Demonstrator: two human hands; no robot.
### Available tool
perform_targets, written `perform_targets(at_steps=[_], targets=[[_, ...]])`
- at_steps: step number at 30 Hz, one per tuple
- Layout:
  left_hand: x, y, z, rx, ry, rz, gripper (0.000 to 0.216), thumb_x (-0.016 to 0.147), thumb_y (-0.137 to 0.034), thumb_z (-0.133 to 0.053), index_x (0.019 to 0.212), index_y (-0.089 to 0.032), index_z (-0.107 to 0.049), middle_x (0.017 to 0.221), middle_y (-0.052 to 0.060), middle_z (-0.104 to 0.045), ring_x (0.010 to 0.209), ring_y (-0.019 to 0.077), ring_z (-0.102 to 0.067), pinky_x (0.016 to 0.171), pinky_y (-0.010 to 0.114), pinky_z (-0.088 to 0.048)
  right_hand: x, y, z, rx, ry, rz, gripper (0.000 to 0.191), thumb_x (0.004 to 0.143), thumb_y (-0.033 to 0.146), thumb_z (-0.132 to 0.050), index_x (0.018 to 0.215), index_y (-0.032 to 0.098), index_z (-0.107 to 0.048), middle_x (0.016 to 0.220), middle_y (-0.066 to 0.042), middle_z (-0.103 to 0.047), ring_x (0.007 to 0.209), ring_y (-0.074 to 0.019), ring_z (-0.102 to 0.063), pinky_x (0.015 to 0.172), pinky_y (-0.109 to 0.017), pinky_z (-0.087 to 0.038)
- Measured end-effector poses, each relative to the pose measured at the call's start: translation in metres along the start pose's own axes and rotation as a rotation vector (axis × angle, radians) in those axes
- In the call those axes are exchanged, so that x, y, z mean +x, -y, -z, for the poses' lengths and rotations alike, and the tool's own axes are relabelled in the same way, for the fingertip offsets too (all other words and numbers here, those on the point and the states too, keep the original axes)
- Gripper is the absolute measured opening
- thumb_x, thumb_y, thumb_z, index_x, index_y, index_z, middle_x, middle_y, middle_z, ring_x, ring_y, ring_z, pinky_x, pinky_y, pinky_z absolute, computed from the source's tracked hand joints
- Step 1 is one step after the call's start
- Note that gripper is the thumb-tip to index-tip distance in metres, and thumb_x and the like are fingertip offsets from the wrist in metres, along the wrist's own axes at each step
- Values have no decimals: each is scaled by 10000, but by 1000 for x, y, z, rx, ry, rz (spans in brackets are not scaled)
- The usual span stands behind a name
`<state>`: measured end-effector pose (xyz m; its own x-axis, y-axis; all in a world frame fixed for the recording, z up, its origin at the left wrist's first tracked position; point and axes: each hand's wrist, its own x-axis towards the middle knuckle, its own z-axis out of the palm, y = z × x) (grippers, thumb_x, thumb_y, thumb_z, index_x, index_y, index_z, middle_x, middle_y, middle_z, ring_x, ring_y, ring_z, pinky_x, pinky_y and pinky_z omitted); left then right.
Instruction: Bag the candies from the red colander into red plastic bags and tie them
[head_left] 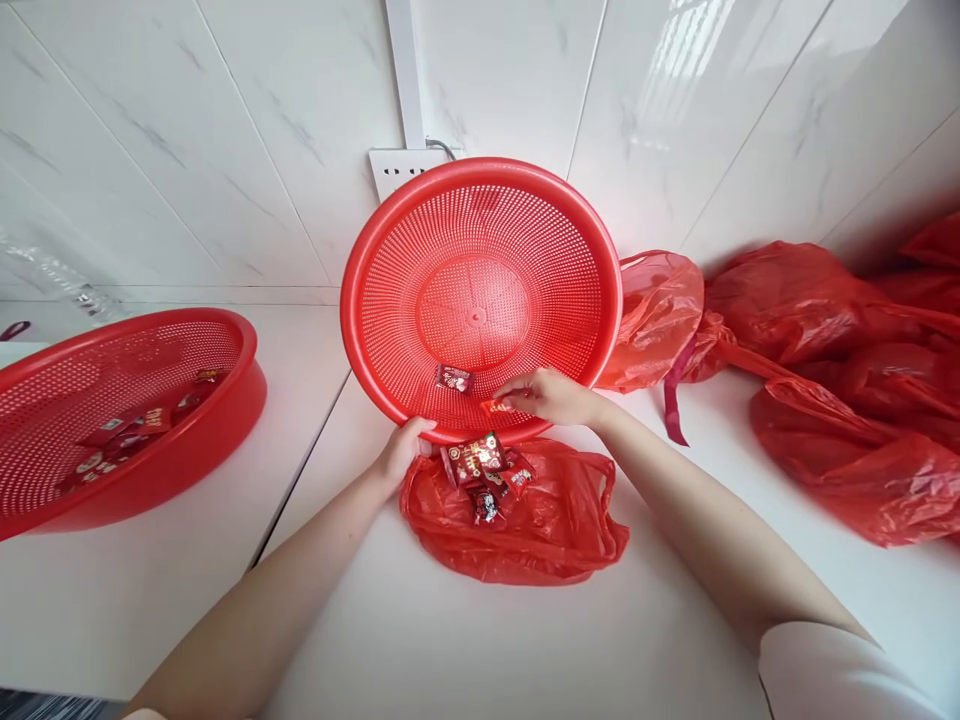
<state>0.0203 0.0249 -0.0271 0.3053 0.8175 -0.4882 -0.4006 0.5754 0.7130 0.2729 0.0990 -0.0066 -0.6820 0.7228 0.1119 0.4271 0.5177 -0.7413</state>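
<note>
**Small orange-red packet (493, 406) pinched inside tilted basket (480, 172)**

The basket is stood on its side, its mouth turned toward the wearer. Its lower-left rim appears to be gripped by the left hand (405, 450), thumb over the edge; the underside fingers are hidden. The orange-red packet, low in the basket near the front rim, is pinched between the fingertips of the right hand (553, 395). A dark red packet (454, 378) is seen lying just to its left, untouched.

Below the rim, a cluster of packets (476, 458) is noted at a red plastic bag (562, 545); whether they lie in it or on it cannot be told.

Step in hand, as judged: single-packet handling at the basket. For the next move, a secure pinch, a steady rim and clearance from the neighbouring packet are called for.
</note>
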Motion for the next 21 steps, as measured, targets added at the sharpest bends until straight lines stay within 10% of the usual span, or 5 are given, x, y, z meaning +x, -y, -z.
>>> perform_targets(at_steps=[7, 11, 21], targets=[[4, 3, 5, 29, 27, 68, 442, 783, -312, -461, 1048, -32, -677, 844, 169, -744, 777, 298, -704, 711, 365, -534, -11, 28, 16, 322, 24, -24, 309, 863, 388, -583, 1005, 144, -710, 863, -38, -711, 716, -130, -643, 695, -267, -522], [3, 1, 1, 28, 27, 82, 472, 784, -324, -445, 1071, -34, -682, 821, 159, -746, 718, 290, -699, 682, 360, -526, -21, 51, 15, 137, 211, 57, 342, 907, 433, -532, 867, 153, -724, 790, -18, -696, 726, -148, -632, 688, -268, -501], [-2, -6, -6, 150, -85, 118, 436, 804, -286, -413, 961, -21, -721, 579, 128, -696, 421, 211, -584, 454, 285, -451, -10, 46, -39, -194, 143, 330, 400, 817, 214, -669, 1210, 181, -602, 1159, -99, -612, 1009, -199, -602, 845, -310, -493]])
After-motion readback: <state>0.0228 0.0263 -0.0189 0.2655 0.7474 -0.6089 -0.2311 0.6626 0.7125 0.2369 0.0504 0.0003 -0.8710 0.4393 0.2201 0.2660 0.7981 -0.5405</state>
